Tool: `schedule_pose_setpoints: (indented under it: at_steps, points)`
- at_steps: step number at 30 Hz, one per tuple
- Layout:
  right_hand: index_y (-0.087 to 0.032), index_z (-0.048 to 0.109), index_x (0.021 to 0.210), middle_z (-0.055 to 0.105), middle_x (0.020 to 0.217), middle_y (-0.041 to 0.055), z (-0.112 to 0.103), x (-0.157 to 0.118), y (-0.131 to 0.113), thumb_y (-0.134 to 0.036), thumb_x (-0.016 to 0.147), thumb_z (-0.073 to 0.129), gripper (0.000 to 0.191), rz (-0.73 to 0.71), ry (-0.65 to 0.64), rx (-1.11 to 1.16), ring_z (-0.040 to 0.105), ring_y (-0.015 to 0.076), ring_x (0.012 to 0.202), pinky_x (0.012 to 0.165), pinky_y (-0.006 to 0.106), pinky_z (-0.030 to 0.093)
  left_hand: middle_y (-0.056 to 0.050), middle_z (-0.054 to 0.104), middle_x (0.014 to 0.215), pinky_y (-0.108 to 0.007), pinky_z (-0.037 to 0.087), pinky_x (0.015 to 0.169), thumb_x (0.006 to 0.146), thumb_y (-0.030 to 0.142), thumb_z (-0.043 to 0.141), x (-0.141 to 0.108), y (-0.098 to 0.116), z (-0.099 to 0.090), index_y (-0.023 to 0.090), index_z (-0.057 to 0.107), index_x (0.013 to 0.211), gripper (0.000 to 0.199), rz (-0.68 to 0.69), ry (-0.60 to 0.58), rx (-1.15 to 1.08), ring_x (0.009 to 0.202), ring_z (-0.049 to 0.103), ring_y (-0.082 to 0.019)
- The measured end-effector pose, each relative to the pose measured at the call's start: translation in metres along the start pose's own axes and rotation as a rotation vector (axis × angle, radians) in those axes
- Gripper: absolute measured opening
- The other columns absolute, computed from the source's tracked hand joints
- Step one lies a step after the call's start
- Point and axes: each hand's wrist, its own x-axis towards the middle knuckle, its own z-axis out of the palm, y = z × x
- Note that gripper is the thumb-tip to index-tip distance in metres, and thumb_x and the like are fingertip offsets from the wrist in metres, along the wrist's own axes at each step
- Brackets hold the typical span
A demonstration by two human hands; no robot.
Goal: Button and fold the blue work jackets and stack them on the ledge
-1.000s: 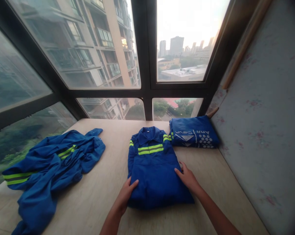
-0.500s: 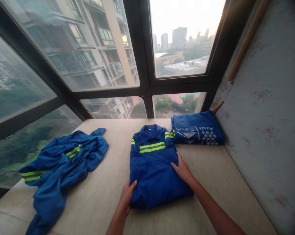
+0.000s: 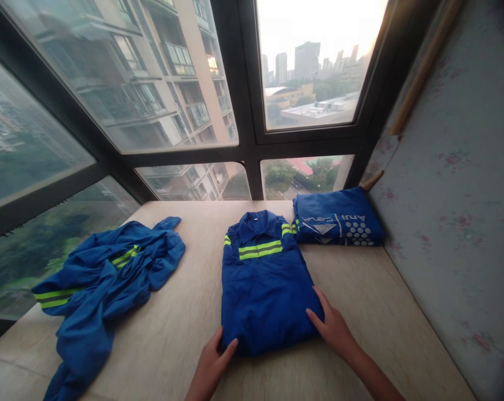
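Note:
A folded blue jacket (image 3: 268, 289) with yellow-green and grey stripes lies front up, its collar toward the window. My left hand (image 3: 215, 359) touches its lower left corner, thumb apart from the fingers. At the lower right edge, my right hand (image 3: 333, 326) rests with thumb on top and fingers along the side. Both hands are spread against the cloth rather than wrapped round it; some fingertips are hidden beside it.
A crumpled blue garment (image 3: 109, 278) with stripes lies at the left of the pale surface (image 3: 172, 334). Behind the jacket to the right is a folded blue garment (image 3: 339, 217) with printed lettering. Window frames (image 3: 247, 150) and a flowered wall (image 3: 456, 223) border the surface.
Both hands have slid down along the jacket's sides toward its near edge. Its lower right corner has drawn inward a little.

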Motion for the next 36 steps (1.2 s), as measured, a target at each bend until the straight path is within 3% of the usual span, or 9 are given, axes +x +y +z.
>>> schedule_pose_setpoints:
  at_steps: [5, 10, 14, 17, 20, 23, 25, 30, 36]
  points:
    - [-0.021, 0.046, 0.144, 0.074, 0.113, 0.0098, -0.003, -0.003, 0.004, -0.047, 0.091, 0.047, 0.059, 0.010, 0.067, -0.006, 0.070, 0.0286, 0.107, 0.091, 0.043, 0.056, -0.014, 0.075, 0.110, -0.039, 0.053, 0.095, 0.075, 0.064, 0.059, -0.007, -0.010, 0.006, 0.012, 0.069, 0.109, 0.063, -0.065, 0.165, 0.115, 0.107, 0.068, -0.033]
    - [-0.021, 0.045, 0.145, 0.072, 0.116, 0.0103, 0.000, -0.024, 0.016, -0.044, 0.093, 0.044, 0.057, -0.030, 0.053, -0.091, 0.069, 0.0280, 0.109, 0.091, 0.042, 0.056, -0.007, 0.075, 0.086, -0.033, 0.056, 0.073, 0.089, 0.048, 0.041, -0.027, -0.040, 0.017, 0.015, 0.060, 0.126, 0.053, -0.093, 0.200, 0.381, 0.080, 0.074, -0.025]
    - [-0.020, 0.055, 0.137, 0.071, 0.119, 0.0131, -0.002, -0.039, 0.021, -0.042, 0.094, 0.043, 0.049, -0.077, 0.022, -0.323, 0.071, 0.0296, 0.104, 0.086, 0.042, 0.058, -0.013, 0.070, 0.112, -0.032, 0.055, 0.082, 0.092, 0.033, 0.034, -0.042, -0.053, 0.022, 0.014, 0.052, 0.135, 0.050, 0.065, 0.237, 0.600, 0.097, 0.071, -0.024]
    - [-0.019, 0.057, 0.135, 0.070, 0.119, 0.0146, -0.008, -0.031, 0.003, -0.042, 0.095, 0.046, 0.047, -0.130, 0.099, -0.482, 0.071, 0.0306, 0.102, 0.083, 0.043, 0.058, -0.017, 0.061, 0.129, -0.036, 0.056, 0.083, 0.094, 0.028, 0.032, -0.041, -0.036, 0.023, 0.014, 0.049, 0.140, 0.051, 0.177, 0.296, 0.740, 0.107, 0.067, -0.026]
    - [-0.019, 0.057, 0.133, 0.065, 0.129, 0.0126, -0.006, -0.004, -0.031, -0.028, 0.097, 0.042, 0.040, -0.364, 0.130, -0.518, 0.062, 0.0273, 0.118, 0.097, 0.043, 0.053, -0.017, 0.053, 0.142, -0.043, 0.051, 0.095, 0.094, 0.029, 0.040, -0.026, 0.001, 0.033, 0.015, 0.043, 0.146, 0.054, 0.359, 0.394, 0.834, 0.125, 0.056, -0.030]
    - [-0.023, 0.062, 0.129, 0.058, 0.141, 0.0069, 0.006, 0.027, -0.057, -0.013, 0.094, 0.039, 0.042, -0.617, 0.033, -0.557, 0.048, 0.0243, 0.135, 0.112, 0.044, 0.039, -0.010, 0.041, 0.155, -0.051, 0.037, 0.110, 0.090, 0.030, 0.051, -0.001, 0.031, 0.050, 0.026, 0.038, 0.151, 0.062, 0.623, 0.262, 0.914, 0.139, 0.040, -0.032]
    - [-0.024, 0.062, 0.130, 0.054, 0.145, 0.0051, 0.015, 0.042, -0.060, -0.012, 0.093, 0.041, 0.044, -0.664, -0.002, -0.615, 0.043, 0.0251, 0.139, 0.115, 0.047, 0.033, -0.007, 0.038, 0.158, -0.055, 0.027, 0.115, 0.091, 0.031, 0.053, 0.018, 0.036, 0.057, 0.030, 0.039, 0.150, 0.061, 0.711, 0.181, 0.964, 0.143, 0.034, -0.033]
    - [-0.023, 0.052, 0.141, 0.049, 0.150, 0.0051, 0.026, 0.057, -0.035, -0.021, 0.096, 0.041, 0.046, -0.621, -0.023, -0.682, 0.040, 0.0249, 0.141, 0.116, 0.050, 0.029, -0.006, 0.035, 0.159, -0.053, 0.023, 0.116, 0.096, 0.039, 0.048, 0.052, 0.014, 0.054, 0.034, 0.031, 0.153, 0.061, 0.723, 0.165, 1.006, 0.145, 0.032, -0.031]
    - [-0.025, 0.048, 0.144, 0.046, 0.152, 0.0040, 0.024, 0.050, -0.024, -0.022, 0.097, 0.040, 0.048, -0.593, -0.062, -0.618, 0.037, 0.0257, 0.143, 0.117, 0.053, 0.028, -0.005, 0.030, 0.161, -0.052, 0.020, 0.118, 0.097, 0.039, 0.047, 0.048, 0.008, 0.053, 0.034, 0.025, 0.155, 0.062, 0.716, 0.141, 0.977, 0.146, 0.029, -0.031]
